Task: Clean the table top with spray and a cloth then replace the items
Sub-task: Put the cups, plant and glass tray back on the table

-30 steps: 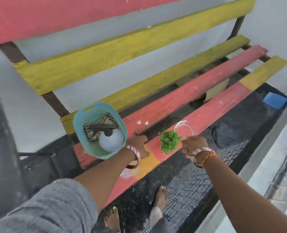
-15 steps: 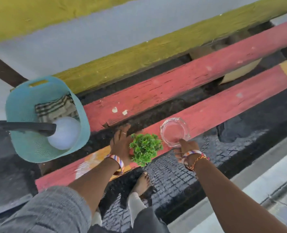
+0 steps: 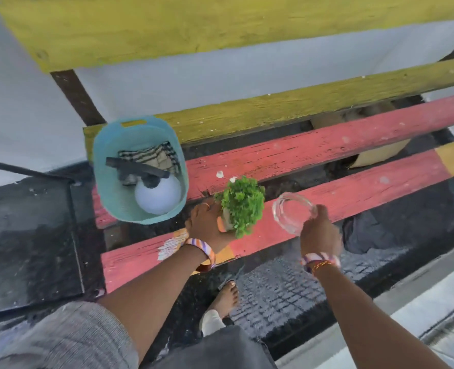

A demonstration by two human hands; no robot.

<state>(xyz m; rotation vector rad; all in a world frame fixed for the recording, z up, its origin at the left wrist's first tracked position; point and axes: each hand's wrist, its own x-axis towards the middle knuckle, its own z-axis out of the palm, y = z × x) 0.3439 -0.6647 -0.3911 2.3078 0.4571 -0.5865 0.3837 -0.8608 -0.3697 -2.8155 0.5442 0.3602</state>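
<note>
Green plant (image 3: 243, 202) and glass dish (image 3: 295, 213) in hands

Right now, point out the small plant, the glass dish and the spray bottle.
small plant (image 3: 243, 202), head view, on its green leaves.
glass dish (image 3: 289, 211), head view, on its clear base.
spray bottle (image 3: 158, 197), head view, on its white body, inside the basket.

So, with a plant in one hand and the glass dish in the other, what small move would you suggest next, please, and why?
Probably carry both clear of the slats and set them down off to one side. The left hand holds the small plant and the right hand holds the glass dish, both tilted, while the spray bottle and cloth lie in the basket.
</note>
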